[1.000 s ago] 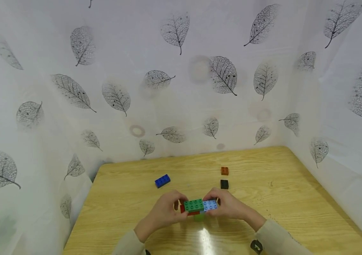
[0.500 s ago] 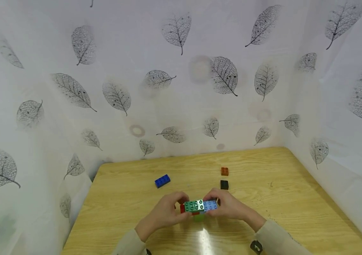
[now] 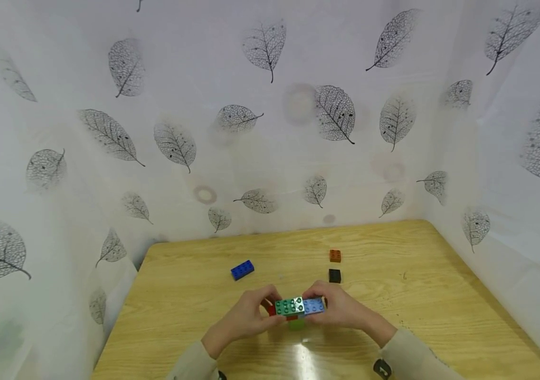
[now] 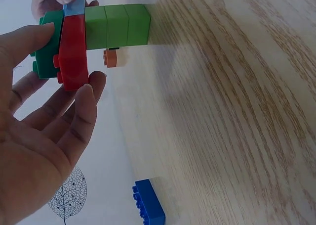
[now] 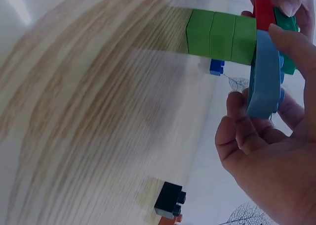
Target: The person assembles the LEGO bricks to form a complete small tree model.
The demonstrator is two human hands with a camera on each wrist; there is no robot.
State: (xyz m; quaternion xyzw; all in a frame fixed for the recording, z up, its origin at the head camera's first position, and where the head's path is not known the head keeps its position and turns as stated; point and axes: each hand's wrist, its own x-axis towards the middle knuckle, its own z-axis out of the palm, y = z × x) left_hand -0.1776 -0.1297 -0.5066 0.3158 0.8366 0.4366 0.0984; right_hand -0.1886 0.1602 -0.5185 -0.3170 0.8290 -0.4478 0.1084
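A column of light green bricks (image 4: pixel 118 26) stands upright on the table. Side by side on top of it lie a red brick (image 4: pixel 74 52) and a light blue brick (image 5: pixel 266 76), which jut out to opposite sides. Above these two sits a dark green brick (image 3: pixel 290 306), lying across them. My left hand (image 3: pixel 249 315) pinches the dark green brick, thumb on its near side; other fingers are close to the red brick's end. With thumb and fingers, my right hand (image 3: pixel 338 306) grips the light blue brick. Some fingertips behind the bricks are hidden.
Farther back on the wooden table (image 3: pixel 179 295) are a blue brick (image 3: pixel 243 269) to the left, and a black brick (image 3: pixel 334 275) and a small orange brick (image 3: pixel 335 256) to the right. A leaf-patterned curtain (image 3: pixel 270 158) surrounds the table's back and sides.
The dark green brick has shifted slightly and its top now catches a glare. Less of the red brick shows in front of it. Both hands stay nearly in place.
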